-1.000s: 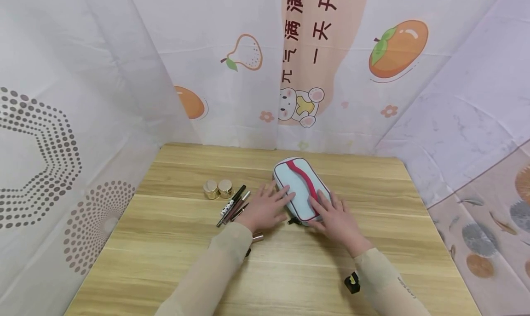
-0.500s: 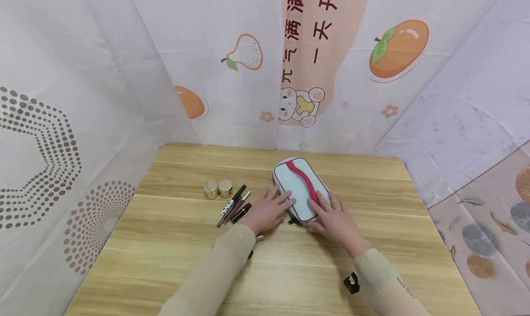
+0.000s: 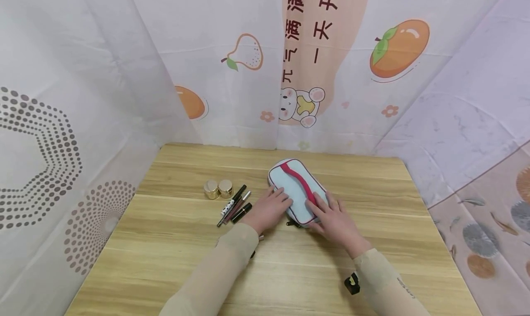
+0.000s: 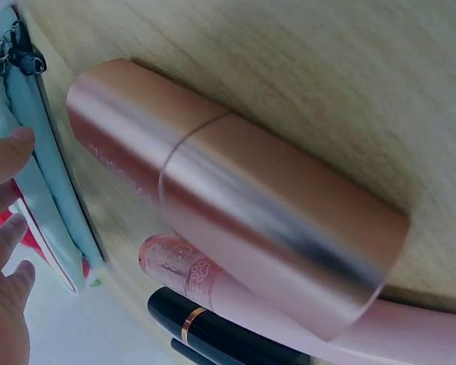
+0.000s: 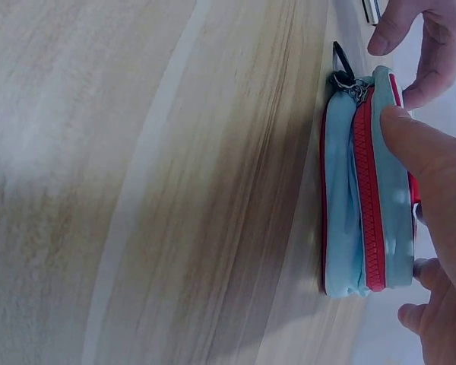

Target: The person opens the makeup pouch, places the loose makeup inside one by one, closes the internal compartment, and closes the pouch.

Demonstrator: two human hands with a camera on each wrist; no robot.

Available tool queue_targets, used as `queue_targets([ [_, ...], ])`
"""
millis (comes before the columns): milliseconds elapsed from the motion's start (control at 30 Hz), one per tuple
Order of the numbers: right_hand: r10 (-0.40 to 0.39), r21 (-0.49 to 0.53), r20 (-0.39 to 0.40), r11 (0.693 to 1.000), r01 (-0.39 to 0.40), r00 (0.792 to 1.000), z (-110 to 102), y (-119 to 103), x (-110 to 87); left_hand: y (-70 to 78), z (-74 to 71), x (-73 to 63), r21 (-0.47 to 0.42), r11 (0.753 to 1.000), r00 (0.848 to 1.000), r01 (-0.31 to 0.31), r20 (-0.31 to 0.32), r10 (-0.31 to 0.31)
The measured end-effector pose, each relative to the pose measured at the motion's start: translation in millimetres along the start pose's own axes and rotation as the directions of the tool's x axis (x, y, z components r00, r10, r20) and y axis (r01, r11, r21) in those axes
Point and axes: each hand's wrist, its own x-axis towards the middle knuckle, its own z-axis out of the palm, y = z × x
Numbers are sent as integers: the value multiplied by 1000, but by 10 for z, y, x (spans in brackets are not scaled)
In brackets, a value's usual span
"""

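Observation:
A light blue zippered pouch (image 3: 281, 180) with a red strap handle (image 3: 299, 177) lies on the table. My left hand (image 3: 267, 211) is at its left side, fingertips on the top edge. My right hand (image 3: 337, 223) rests at its near right part, fingers spread on the top beside the handle. In the right wrist view the right thumb (image 5: 418, 141) lies along the upper edge, above the red zipper (image 5: 368, 205), which is closed on this side. A dark zipper pull (image 5: 349, 80) hangs at the corner near the left hand.
Left of the pouch lie several slim makeup tubes (image 3: 236, 210) and two gold-lidded jars (image 3: 225, 188). Under my left forearm are a rose-gold tube (image 4: 235, 190), a pink tube (image 4: 395, 331) and a black one (image 4: 235, 334). A small black item (image 3: 352, 284) sits beside my right sleeve.
The pouch has shifted slightly left and toward me. My left hand has drawn a little nearer, its fingers moving to the pouch's edge; the right hand has barely moved.

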Motion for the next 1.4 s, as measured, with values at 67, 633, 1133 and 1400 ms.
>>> queue_targets([
  [67,-11,2,-9,1000,12,1000,3,-5,-5,-3,23,13,28,1000,1000,-8,-9,8],
  [633,-47,14,-58,999,48,997,-17,-19,-39,14,29,45,197,978,996,-75,-31,83],
  [1133,53,99,-95,994,-44,994,-99,37,-104,-9,9,47,99,994,994,-54,-86,63],
  [1400,192,182,-116,969,-169,975,-118,30,-123,-15,-6,66,69,997,990,-27,-134,36],
])
